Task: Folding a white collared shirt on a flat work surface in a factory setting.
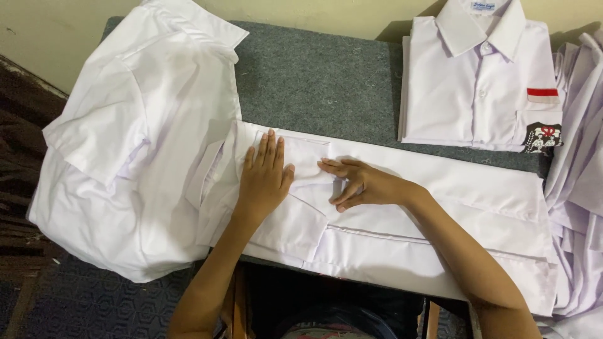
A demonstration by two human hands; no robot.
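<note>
Both hands are lying on a white shirt [402, 220] spread across the grey table [314, 81], the left hand [264, 179] pressing flat and unclenched, the right hand [358, 184] pinching a fold of its cloth.

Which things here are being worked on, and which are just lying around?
In hand: left hand flat on the long white shirt; right hand pinching its cloth.

Lying about: folded shirt, loose shirt heap, shirt pile at right, grey mat.
</note>
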